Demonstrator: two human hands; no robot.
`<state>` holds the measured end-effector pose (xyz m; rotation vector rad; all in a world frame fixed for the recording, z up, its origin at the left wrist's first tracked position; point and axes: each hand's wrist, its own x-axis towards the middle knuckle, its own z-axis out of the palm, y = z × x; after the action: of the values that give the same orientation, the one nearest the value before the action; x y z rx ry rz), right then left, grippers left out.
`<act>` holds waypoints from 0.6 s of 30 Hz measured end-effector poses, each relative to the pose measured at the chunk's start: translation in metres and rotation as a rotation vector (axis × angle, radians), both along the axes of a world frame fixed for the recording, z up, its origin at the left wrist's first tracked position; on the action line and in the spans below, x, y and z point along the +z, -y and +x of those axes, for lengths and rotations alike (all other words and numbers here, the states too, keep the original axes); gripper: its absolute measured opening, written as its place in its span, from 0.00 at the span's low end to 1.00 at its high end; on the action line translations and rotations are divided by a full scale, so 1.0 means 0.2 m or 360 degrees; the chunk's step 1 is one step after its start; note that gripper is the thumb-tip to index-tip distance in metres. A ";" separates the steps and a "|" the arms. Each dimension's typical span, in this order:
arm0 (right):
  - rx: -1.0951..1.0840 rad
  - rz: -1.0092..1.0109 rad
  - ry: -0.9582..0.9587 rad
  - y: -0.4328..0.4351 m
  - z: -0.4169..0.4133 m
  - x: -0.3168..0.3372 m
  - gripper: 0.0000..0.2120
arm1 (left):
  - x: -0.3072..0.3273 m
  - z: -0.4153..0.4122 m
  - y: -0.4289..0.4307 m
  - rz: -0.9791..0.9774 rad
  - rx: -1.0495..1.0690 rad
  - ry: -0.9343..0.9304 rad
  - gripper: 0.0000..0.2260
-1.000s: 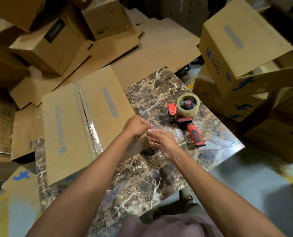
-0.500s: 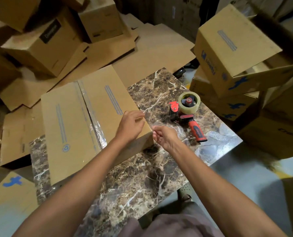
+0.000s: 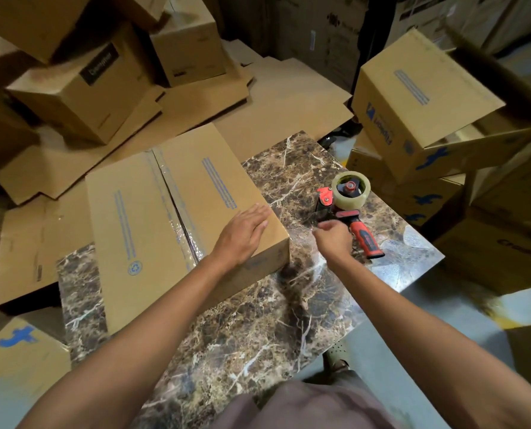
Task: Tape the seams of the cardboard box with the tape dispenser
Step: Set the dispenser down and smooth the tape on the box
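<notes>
A closed cardboard box point(image 3: 152, 218) lies on the dark marble table point(image 3: 258, 320), clear tape running along its centre seam. My left hand point(image 3: 242, 233) rests flat, fingers apart, on the box's near right corner. To the right lies the red tape dispenser point(image 3: 348, 209) with its roll of clear tape, handle pointing toward me. My right hand point(image 3: 334, 238) hovers just left of the handle, fingers curled and pinched; whether a scrap of tape sits between them I cannot tell. It does not touch the dispenser.
Stacked cardboard boxes point(image 3: 419, 97) crowd the table's right side, more boxes point(image 3: 84, 88) and flattened sheets point(image 3: 273, 103) lie behind and left. Another box point(image 3: 19, 354) sits at lower left. The table's near right edge drops to the grey floor point(image 3: 413, 320).
My left hand slid from the box's corner edge up onto its top and spread flat. My right hand left the box corner and moved right, toward the dispenser handle.
</notes>
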<state>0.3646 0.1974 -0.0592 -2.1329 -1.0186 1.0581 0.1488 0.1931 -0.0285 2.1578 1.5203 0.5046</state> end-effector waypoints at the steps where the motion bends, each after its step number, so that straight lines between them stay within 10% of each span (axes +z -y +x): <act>1: -0.0035 0.0180 -0.0090 -0.02 -0.01 0.04 0.08 | 0.01 -0.01 0.00 0.0050 0.0024 0.0022 0.18; 7: 0.0308 0.0517 -0.0999 0.00 -0.32 0.20 0.15 | -0.02 -0.10 0.03 0.0065 0.0070 -0.0354 0.22; 13: 0.0762 0.0544 -0.0463 0.03 -0.41 0.08 0.26 | -0.08 -0.13 0.06 0.0000 0.0054 -0.0482 0.23; 18: 0.0564 0.0443 -0.0614 0.02 -0.41 0.06 0.24 | -0.06 -0.12 0.08 -0.0009 0.0039 -0.0494 0.23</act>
<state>0.2831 0.1924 -0.0469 -1.4856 -1.2877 1.3381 0.1240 0.1762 -0.0404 2.2971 1.7052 0.1771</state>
